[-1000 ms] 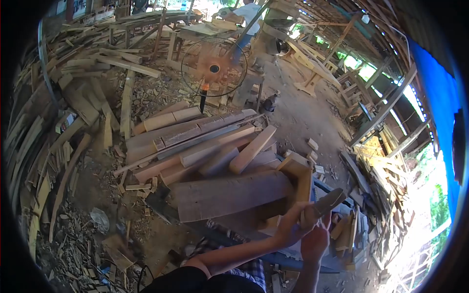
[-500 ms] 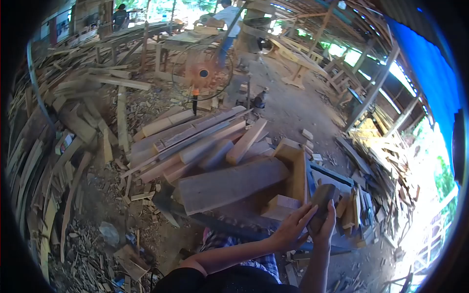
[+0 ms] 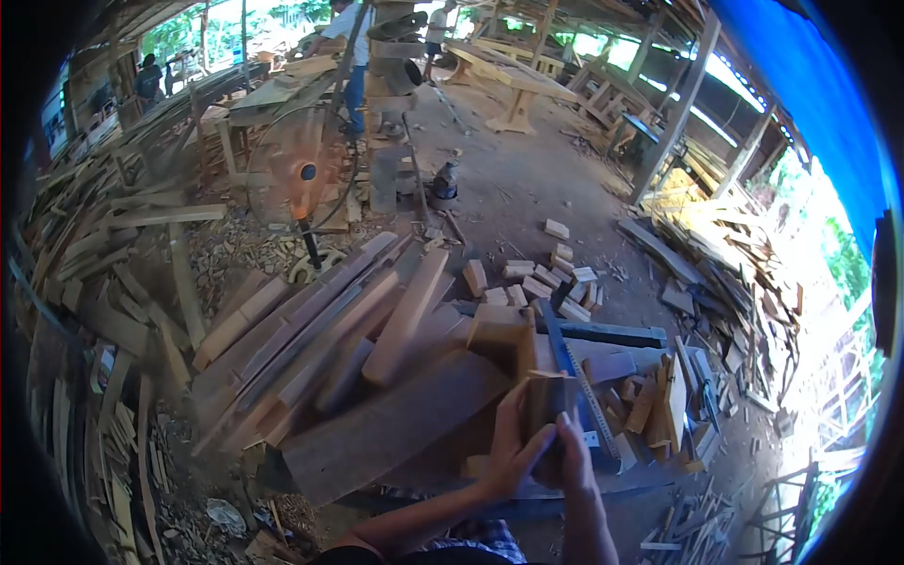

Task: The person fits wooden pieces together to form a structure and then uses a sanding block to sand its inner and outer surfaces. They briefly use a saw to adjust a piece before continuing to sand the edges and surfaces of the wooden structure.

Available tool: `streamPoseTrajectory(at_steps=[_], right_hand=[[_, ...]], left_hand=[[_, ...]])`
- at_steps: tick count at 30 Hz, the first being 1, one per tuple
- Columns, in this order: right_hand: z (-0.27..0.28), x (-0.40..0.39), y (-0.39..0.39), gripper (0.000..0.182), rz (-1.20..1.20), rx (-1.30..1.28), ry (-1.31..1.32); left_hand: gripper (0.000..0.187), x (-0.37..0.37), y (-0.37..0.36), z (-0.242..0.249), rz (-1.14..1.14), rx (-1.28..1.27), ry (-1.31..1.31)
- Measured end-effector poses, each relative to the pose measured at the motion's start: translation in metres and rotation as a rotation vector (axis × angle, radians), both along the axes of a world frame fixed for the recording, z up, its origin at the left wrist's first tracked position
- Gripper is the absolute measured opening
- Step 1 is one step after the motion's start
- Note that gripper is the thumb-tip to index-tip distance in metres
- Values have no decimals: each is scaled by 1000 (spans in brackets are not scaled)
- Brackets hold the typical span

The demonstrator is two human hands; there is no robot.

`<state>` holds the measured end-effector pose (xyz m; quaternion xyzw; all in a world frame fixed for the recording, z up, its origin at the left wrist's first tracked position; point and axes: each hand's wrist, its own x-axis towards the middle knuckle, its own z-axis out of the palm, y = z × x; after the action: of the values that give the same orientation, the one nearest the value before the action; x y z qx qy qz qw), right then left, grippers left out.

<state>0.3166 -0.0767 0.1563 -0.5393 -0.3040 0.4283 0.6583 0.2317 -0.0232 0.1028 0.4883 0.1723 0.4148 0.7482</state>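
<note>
Near the lower middle, a dark wooden block [image 3: 549, 400] stands between my two hands, beside a metal ruler [image 3: 595, 414]. My left hand [image 3: 513, 443] is wrapped round its left side. My right hand [image 3: 573, 452] presses on its near right side, fingers partly hidden. Just beyond is a light wooden box-like piece [image 3: 499, 328]. A wide dark plank [image 3: 395, 424] lies slanting to the left of my hands, with long cut beams [image 3: 405, 315] behind it.
An orange fan [image 3: 307, 171] stands at the upper left. Small wood blocks [image 3: 541, 282] lie on the ground ahead. Scrap wood is piled at left and right. People stand at the back, one in blue trousers [image 3: 355, 94] by a table.
The view has swung right. My hands have moved left in the picture and hold the block more upright, next to the box-like piece. The small blocks on the ground show more.
</note>
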Motion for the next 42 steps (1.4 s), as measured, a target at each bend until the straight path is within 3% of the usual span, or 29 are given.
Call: streamPoseTrajectory(at_steps=[2, 4, 7, 9, 10, 11, 12, 13, 14, 16, 19, 23, 26, 28, 32, 35, 38, 41, 42], right_hand=[[-43, 22, -7, 58, -30, -181, 184], [-32, 23, -4, 63, -43, -223, 316], [4, 18, 8, 69, -43, -154, -51], [-32, 40, 3, 71, -123, -213, -324], [-15, 41, 1, 75, -178, -434, -601], [-14, 41, -1, 78, -248, -535, -692], [-36, 49, -6, 79, -316, -516, -886], [-36, 48, -8, 78, -350, -680, -831], [-34, 40, -13, 78, -339, -723, -835], [-31, 22, -8, 79, -363, -907, -1061], [-40, 3, -11, 81, -378, -927, -1237], [-34, -10, -12, 81, -356, -953, -1353], [-32, -9, 6, 81, -300, -995, -1368], [-35, 5, 39, 80, -322, -988, -1326], [-54, 66, 151, 76, -475, -811, -1486], [-41, 80, 184, 76, -371, -873, -1329], [-45, 48, 123, 81, -373, -805, -1406], [-37, -18, 19, 79, -286, -875, -1441], [-33, -30, 1, 78, -254, -919, -1411]], left_hand=[[74, 12, 10, -5, 212, 262, 191], [72, 19, 6, -5, 213, 196, 187], [75, 22, 15, -10, 113, 92, 200], [76, 14, 30, -19, -413, 86, 750], [76, 2, 31, -21, -340, 413, 840], [76, -11, 29, -25, -261, 745, 900], [74, -24, 18, -27, -32, 898, 945], [73, -36, 9, -30, 214, 1052, 982], [73, -45, 6, -36, 184, 1018, 981], [67, -53, 14, -47, -190, 838, 918], [60, -51, 23, -44, -317, 817, 980], [54, -44, 22, -29, -326, 937, 1115], [48, -37, 17, -47, -192, 1035, 1103], [43, -34, 13, -65, -177, 958, 992], [37, -34, 23, -50, -248, 986, 1000], [34, -35, 23, -45, -267, 967, 1006], [37, -27, 20, -51, -333, 1037, 1108], [37, -29, 17, -56, -119, 1110, 1020], [37, -30, 19, -54, -230, 1043, 1034]])
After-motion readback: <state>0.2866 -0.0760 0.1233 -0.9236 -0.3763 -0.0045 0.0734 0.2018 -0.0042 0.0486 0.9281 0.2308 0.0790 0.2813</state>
